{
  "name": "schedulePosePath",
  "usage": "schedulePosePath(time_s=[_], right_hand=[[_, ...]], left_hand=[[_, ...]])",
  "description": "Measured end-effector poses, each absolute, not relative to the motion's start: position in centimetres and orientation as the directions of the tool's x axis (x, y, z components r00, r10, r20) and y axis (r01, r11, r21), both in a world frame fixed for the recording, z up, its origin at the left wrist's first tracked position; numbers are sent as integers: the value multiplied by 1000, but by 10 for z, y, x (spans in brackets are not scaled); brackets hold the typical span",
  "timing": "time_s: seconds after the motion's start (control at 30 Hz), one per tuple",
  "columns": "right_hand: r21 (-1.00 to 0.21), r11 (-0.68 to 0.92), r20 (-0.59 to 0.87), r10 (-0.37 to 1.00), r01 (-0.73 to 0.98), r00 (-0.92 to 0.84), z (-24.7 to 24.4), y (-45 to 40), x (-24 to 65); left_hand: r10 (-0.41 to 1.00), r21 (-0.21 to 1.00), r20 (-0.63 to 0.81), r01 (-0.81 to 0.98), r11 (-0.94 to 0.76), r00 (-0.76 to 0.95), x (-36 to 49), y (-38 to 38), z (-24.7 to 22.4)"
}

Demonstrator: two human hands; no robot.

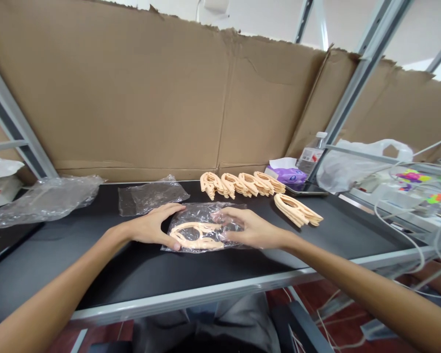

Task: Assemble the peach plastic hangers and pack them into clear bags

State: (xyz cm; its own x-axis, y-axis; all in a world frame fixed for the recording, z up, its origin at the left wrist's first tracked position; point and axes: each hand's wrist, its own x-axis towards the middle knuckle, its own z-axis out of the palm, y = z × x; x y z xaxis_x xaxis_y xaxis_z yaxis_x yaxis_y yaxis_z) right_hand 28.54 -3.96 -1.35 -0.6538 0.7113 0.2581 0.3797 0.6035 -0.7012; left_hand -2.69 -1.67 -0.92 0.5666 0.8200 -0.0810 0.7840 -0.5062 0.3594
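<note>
A cream-coloured curved plastic piece (178, 232) lies inside a clear plastic bag (202, 210) on the black tabletop. My left hand (154, 226) rests at the bag's left end, thumb and fingers apart, with the thumb touching the bag near the piece's rounded end. At the right end, my right hand (252, 228) has its fingers over the bag, thumb and fingertips on the film. Whether it pinches the film is hard to make out.
Several stacks of cream pieces (248, 184) stand at the back, another stack (297, 210) at the right. Empty clear bags (147, 196) lie back left. A purple tissue pack (288, 174), a bottle (311, 154) and a dark phone or tablet (308, 189) are back right. Cardboard (143, 88) walls the rear.
</note>
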Motion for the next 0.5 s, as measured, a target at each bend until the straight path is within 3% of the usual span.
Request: schedulePosePath(time_s=[0.23,0.33,0.43,0.5], right_hand=[[-633,546,357,835,549,-419,2,-43,328],[-432,425,483,854,796,-194,5,-38,374],[-169,193,421,901,966,-106,-2,-34,425],[-73,103,385,920,992,-68,-11,-35,452]], left_hand=[[824,362,-99,792,-492,558,-28,-16,-9],[824,367,-106,792,-488,557,-29,-15,-10],[824,370,-114,794,-483,555,-29,-15,-10],[825,367,-116,796,-482,553,-28,-15,-10]])
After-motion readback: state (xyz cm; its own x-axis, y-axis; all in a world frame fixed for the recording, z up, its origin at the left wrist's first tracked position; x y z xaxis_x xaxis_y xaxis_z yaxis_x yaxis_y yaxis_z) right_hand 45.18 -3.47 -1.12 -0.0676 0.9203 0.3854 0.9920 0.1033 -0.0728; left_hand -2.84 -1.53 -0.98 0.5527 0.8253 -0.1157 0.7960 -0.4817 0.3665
